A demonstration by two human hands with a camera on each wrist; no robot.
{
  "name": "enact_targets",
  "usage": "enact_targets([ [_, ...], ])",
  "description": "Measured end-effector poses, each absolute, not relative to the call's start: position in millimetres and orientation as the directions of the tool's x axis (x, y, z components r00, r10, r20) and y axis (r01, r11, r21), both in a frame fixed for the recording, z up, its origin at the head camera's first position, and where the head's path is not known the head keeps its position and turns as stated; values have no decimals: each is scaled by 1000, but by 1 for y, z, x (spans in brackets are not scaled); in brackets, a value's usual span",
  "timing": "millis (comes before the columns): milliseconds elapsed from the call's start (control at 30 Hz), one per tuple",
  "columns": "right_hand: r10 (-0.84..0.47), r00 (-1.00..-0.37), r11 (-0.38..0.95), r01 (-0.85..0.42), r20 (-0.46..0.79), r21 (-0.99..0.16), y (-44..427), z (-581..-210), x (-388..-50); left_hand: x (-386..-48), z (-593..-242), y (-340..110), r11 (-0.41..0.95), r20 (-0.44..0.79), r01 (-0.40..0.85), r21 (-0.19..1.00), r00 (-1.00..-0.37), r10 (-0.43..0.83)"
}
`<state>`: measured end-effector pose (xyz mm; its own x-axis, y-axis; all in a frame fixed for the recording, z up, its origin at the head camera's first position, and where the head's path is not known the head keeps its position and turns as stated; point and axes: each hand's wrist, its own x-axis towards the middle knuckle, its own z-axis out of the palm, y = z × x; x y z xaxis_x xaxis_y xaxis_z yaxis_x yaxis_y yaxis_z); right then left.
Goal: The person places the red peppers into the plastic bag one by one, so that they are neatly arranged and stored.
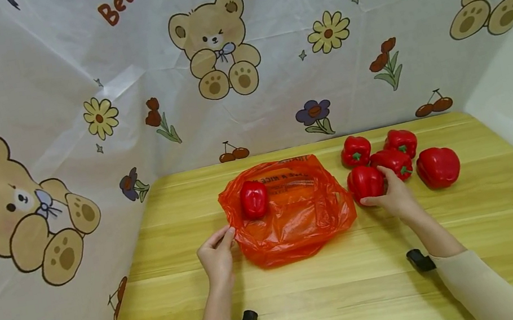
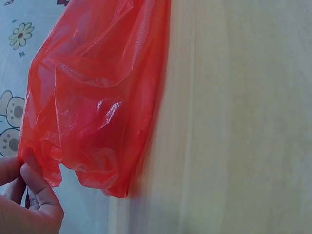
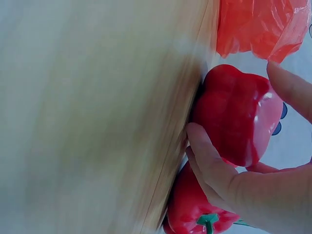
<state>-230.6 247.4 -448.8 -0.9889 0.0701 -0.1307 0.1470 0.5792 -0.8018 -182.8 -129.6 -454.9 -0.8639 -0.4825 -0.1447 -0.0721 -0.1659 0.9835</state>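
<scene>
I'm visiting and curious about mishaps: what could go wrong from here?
The glossy, rounded red bell pepper could slip from the right hand around it. Other glossy red bell peppers crowd close by, so lifting it might nudge them. The left hand pinches just the edge of the thin, crinkled, orange-red plastic bag, which might slip or tear.

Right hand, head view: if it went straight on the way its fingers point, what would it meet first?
The red bell pepper beside the orange bag: the right hand is curved around it and contact looks likely, though exact depth is unclear.
</scene>
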Motion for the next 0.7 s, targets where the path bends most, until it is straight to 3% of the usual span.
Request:
enact_targets([
  [700, 109, -987, 550, 156, -115, -820, 247, -454, -234, -183, -457, -130, -172, -148, -72, 982, -864, -482],
])
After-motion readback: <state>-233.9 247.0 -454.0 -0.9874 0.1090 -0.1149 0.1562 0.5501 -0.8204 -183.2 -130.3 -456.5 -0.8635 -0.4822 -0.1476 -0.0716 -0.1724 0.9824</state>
